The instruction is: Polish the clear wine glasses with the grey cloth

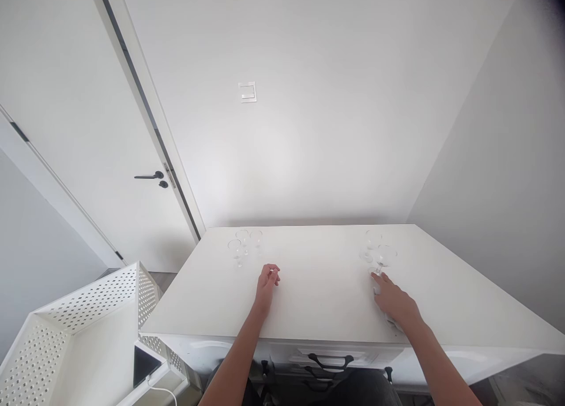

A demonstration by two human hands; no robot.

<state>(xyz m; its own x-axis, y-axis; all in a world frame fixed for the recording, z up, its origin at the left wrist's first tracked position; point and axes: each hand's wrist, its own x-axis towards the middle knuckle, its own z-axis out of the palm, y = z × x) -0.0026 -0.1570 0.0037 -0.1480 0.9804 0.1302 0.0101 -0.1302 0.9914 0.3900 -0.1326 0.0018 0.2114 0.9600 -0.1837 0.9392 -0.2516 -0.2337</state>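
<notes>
Forearms [242, 352] enter the bottom edge, left hand [266, 280] half-curled, seemingly empty, right hand [395, 300] part-bent at the lower-right glass [386, 255], perhaps steadying its foot, grip unclear

From my remote view, I can read no text, label, brand, number or sign, near or far, left or right.

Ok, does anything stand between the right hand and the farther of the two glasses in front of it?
Yes: the nearer glass stands just ahead of the right hand, with the farther glass behind it and slightly to the left.
</notes>
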